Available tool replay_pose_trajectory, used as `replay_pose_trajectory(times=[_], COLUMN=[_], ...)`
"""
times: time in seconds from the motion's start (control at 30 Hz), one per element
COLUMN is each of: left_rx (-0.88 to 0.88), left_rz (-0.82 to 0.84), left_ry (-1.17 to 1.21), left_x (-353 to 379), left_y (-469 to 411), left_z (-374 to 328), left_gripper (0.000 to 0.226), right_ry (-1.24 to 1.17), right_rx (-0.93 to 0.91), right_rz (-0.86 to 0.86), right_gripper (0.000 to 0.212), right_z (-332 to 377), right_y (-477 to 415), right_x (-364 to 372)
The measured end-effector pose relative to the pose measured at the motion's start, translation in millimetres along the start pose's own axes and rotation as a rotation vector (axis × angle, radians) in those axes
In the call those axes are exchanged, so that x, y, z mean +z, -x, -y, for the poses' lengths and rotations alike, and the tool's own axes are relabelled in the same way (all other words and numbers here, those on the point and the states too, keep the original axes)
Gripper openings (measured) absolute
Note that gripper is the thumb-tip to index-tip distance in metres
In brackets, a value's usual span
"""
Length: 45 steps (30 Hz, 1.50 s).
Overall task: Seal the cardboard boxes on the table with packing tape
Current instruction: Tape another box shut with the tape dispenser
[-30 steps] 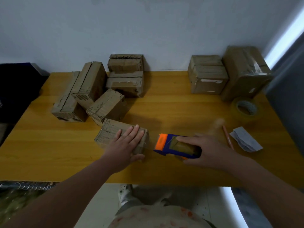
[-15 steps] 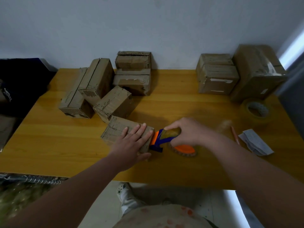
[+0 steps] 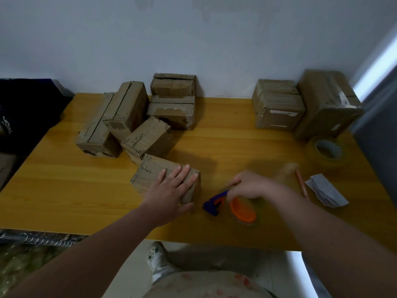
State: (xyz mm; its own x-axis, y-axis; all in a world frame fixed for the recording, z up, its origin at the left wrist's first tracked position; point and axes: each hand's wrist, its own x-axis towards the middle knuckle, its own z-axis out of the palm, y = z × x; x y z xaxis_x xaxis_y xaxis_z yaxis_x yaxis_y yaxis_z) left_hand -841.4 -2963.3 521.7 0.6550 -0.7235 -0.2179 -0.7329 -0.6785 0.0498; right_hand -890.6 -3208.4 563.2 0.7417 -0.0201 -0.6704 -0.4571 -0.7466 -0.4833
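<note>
A small cardboard box lies on the wooden table near its front edge. My left hand rests flat on the box's right end, fingers spread. Just right of the box, my right hand grips a blue and orange tape dispenser, which is tilted with its blue blade end towards the box, a short gap away. The hand and dispenser are blurred by motion.
Several cardboard boxes are piled at the back left. Two taped boxes stand at the back right beside a spare tape roll. A pencil and folded paper lie at the right.
My right hand brought the dispenser to the box's right end and has now pulled it back to the right and tipped it. My left hand stays pressed on the box.
</note>
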Motion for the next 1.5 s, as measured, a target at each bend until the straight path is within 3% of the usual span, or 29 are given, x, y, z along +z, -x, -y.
replay_pose_trajectory(times=[0.1, 0.23, 0.33, 0.47, 0.57, 0.67, 0.73, 0.87, 1.03, 1.2, 1.4, 1.5], left_rx=[0.021, 0.096, 0.24, 0.324, 0.23, 0.15, -0.003, -0.179, -0.087, 0.147, 0.314, 0.299], left_rz=[-0.011, 0.004, 0.03, 0.103, 0.09, 0.03, -0.021, 0.032, 0.055, 0.116, 0.154, 0.144], left_ry=[0.049, 0.084, 0.055, 0.072, 0.146, 0.12, 0.111, 0.033, -0.003, 0.012, 0.009, -0.027], left_x=[-1, -6, -11, -13, -18, -23, -25, -21, -16, -29, -30, -30], left_y=[2, 4, 2, -5, -8, -15, -24, -41, -45, -55, -63, -63], left_z=[-2, -7, -15, -12, -6, -12, -19, -24, -14, -3, 1, 6], left_gripper=[0.083, 0.078, 0.074, 0.079, 0.089, 0.077, 0.077, 0.083, 0.085, 0.08, 0.086, 0.089], right_ry=[-0.06, -0.451, -0.569, -0.515, -0.394, -0.18, -0.076, 0.034, -0.152, -0.352, -0.381, -0.396], right_rx=[0.033, 0.094, 0.134, 0.204, 0.207, 0.229, 0.274, 0.303, 0.233, 0.038, -0.092, -0.189], right_rz=[-0.034, -0.28, -0.442, -0.514, -0.537, -0.496, -0.45, -0.422, -0.495, -0.617, -0.591, -0.558], right_gripper=[0.051, 0.067, 0.057, 0.056, 0.054, 0.052, 0.048, 0.048, 0.059, 0.067, 0.089, 0.082], right_z=[-14, -39, -51, -66, -69, -65, -60, -53, -61, -62, -49, -49], right_y=[8, 22, 23, 15, 13, 11, 10, 8, 16, 33, 45, 44], right_x=[-1, -12, -9, 8, 16, 14, 12, 14, 13, -7, -24, -22])
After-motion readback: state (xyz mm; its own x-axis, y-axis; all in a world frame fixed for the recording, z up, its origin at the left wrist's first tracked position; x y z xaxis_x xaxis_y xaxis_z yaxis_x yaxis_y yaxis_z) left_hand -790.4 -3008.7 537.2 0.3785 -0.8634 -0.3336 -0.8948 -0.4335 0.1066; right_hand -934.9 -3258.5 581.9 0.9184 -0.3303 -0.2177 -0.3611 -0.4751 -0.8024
